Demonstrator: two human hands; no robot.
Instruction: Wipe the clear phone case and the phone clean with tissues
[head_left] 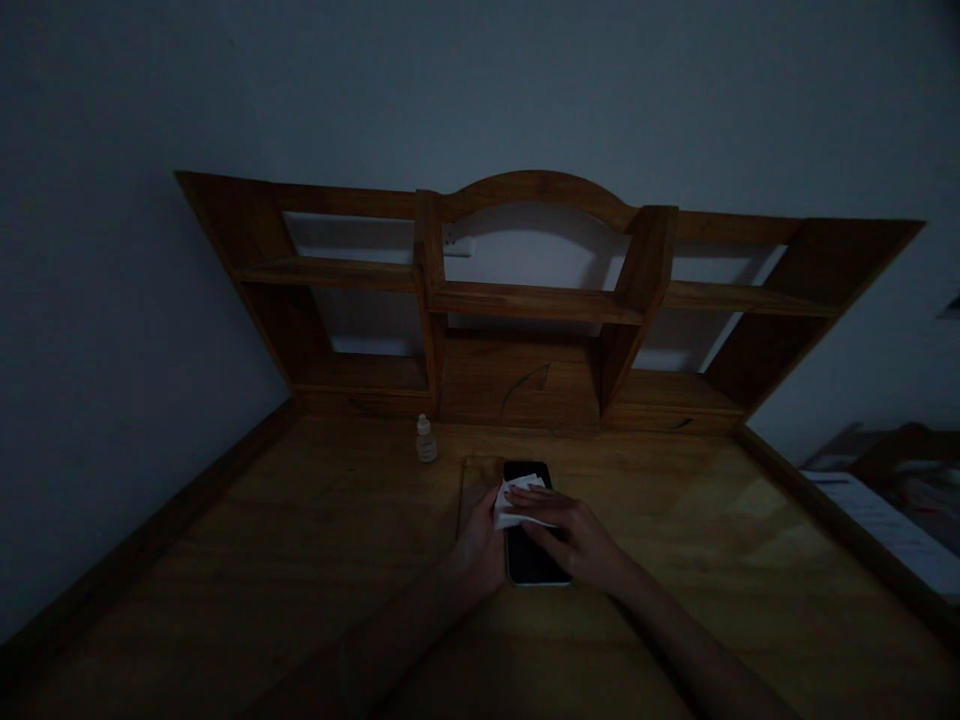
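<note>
From the head camera, in dim light, a dark phone (529, 545) lies flat on the wooden desk (315, 560). The right hand (574, 535) presses a white cloth (514, 502) onto the screen's upper part, its fingers laid together and stretched over the cloth. The left hand (480, 545) rests against the phone's left edge; whether its fingers curl or spread cannot be told. A small bottle (426, 440) stands well beyond the fingertips, below the wooden shelf (525, 300).
</note>
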